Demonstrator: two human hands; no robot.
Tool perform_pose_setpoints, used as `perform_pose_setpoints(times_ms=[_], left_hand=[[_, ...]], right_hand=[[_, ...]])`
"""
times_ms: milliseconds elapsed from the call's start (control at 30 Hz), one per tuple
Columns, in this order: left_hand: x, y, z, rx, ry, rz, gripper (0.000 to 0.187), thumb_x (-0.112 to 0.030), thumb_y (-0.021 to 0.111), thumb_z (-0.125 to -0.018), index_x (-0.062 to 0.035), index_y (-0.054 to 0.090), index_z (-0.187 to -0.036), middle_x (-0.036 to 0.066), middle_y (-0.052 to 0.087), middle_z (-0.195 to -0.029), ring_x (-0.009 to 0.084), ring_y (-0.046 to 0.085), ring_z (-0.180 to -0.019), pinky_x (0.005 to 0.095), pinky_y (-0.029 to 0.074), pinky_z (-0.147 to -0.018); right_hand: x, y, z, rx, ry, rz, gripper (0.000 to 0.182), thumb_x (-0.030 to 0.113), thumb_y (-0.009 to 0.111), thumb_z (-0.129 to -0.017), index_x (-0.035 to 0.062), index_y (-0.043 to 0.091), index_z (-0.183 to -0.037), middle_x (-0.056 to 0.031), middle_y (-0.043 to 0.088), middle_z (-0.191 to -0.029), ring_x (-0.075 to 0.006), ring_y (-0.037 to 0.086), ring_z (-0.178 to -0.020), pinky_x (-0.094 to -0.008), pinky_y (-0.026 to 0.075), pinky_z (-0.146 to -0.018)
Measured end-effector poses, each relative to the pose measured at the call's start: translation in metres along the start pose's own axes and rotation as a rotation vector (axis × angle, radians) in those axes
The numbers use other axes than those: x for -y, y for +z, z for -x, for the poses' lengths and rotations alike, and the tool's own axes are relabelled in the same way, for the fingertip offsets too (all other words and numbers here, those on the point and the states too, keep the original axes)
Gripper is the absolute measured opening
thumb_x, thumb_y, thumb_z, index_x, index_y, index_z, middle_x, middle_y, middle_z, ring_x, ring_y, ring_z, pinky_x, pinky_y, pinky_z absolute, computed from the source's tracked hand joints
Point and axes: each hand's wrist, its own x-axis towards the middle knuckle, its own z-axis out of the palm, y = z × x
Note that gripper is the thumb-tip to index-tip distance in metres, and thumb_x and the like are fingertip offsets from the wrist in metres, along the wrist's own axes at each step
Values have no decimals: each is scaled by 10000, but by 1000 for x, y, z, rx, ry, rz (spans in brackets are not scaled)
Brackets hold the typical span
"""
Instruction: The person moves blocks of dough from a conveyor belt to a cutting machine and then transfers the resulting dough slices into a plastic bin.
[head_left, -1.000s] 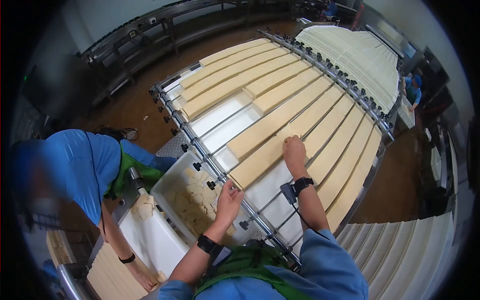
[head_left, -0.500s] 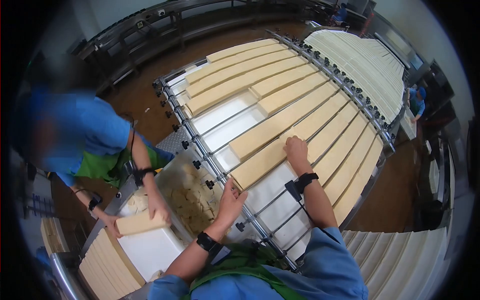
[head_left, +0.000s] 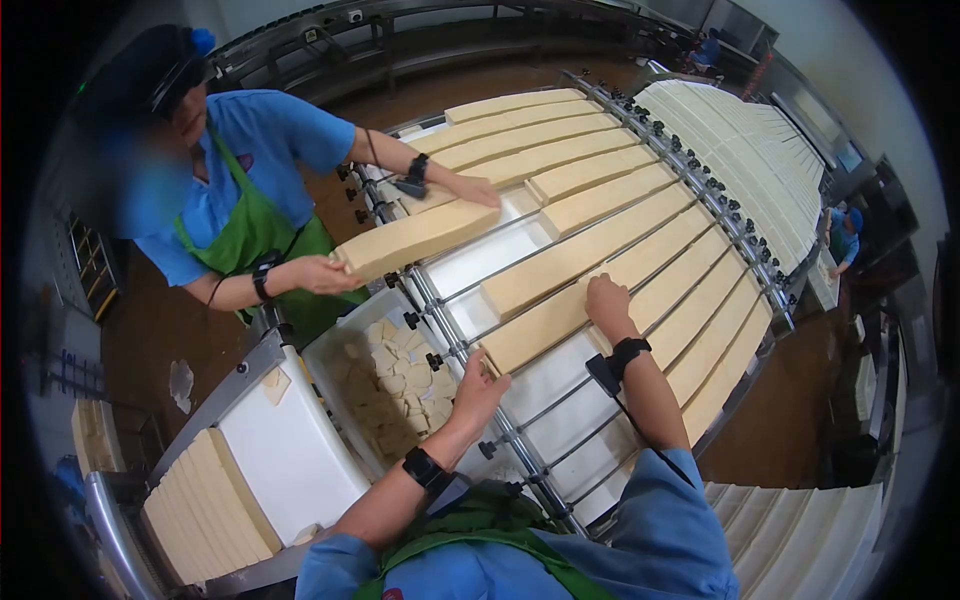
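A long pale yellow block (head_left: pixel 535 328) lies on the rack between two metal rods. My left hand (head_left: pixel 476 388) grips its near end beside the front rail, fingers partly bent. At the far end my right hand (head_left: pixel 608 303) is closed on the block, its fingertips hidden behind the knuckles. A neighbouring block (head_left: pixel 560 266) lies just beyond, in the adjacent lane. Nearer to me, the rods cross a bare white board (head_left: pixel 550 400).
Across the left side, a co-worker (head_left: pixel 265 190) holds another long block (head_left: pixel 418 240) in both hands over the rack's rail (head_left: pixel 440 310). Below stands a bin (head_left: pixel 320 375) of broken pieces. A stack of blocks (head_left: pixel 210 510) sits at lower left by a white board (head_left: pixel 285 450).
The co-worker has raised a block from the lower-left board and carried it up over the rack's edge. My hands stay on the same block; the view has shifted slightly.
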Motion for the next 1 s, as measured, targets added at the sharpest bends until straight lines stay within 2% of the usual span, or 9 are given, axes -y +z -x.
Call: perform_pose_setpoints(times_ms=[333,500,633,700,733,800,833,900,1000], left_hand=[[-1,6,-4,-6,-44,50,717,26,625,-956,-9,251,-1566,164,545,-1372,238,542,-1278,332,446,-1077],[4,4,-4,19,-59,128,790,22,637,-954,-20,177,-1594,183,518,-1417,262,501,-1355,341,412,-1128],[-7,8,1,-9,-60,170,849,21,627,-958,-18,88,-1612,197,486,-1456,260,474,-1378,354,392,-1149],[-9,8,-2,-31,-77,190,862,16,623,-962,-14,59,-1614,201,477,-1467,260,466,-1385,358,384,-1158],[-5,7,-6,-14,-79,199,832,10,622,-961,-2,95,-1605,197,480,-1468,259,466,-1386,357,381,-1159],[2,6,-10,3,-89,211,803,4,622,-961,11,131,-1596,193,483,-1469,258,466,-1387,356,379,-1160],[0,6,-12,42,-98,182,753,5,619,-955,21,192,-1575,187,489,-1468,253,469,-1386,352,379,-1158],[-3,9,-17,93,-111,152,705,6,616,-950,32,254,-1555,181,495,-1467,249,472,-1385,348,379,-1156],[-5,13,-25,117,-80,83,628,17,613,-934,37,354,-1506,161,506,-1460,241,486,-1373,344,405,-1131]], right_hand=[[-4,-13,5,-4,21,-38,221,195,684,-825,53,735,-985,-146,700,-1002,-320,726,-912,-486,540,-797],[0,-20,17,-223,93,-188,271,243,738,-753,36,695,-923,-177,699,-969,-336,717,-875,-472,544,-758],[1,-32,26,-108,176,-256,255,228,732,-781,36,679,-940,-201,703,-1003,-346,711,-898,-473,550,-768],[2,-40,39,-326,281,-411,225,176,720,-824,20,666,-976,-212,692,-978,-321,696,-866,-432,555,-781],[4,-53,46,-324,277,-410,225,176,720,-824,20,666,-976,-212,692,-978,-321,696,-866,-432,555,-781],[5,-77,64,-737,350,-802,168,93,687,-901,-3,646,-1033,-155,672,-959,-247,663,-852,-355,541,-799],[4,-82,72,-736,354,-798,168,93,687,-901,-3,646,-1033,-155,672,-959,-247,663,-852,-355,541,-799],[1,-90,88,-1119,385,-1011,154,40,639,-985,-12,609,-1128,-59,635,-979,-136,610,-875,-287,513,-811],[13,-98,115,-1119,410,-1187,188,28,616,-992,-27,581,-1169,-53,603,-1031,-133,583,-936,-279,488,-823]])
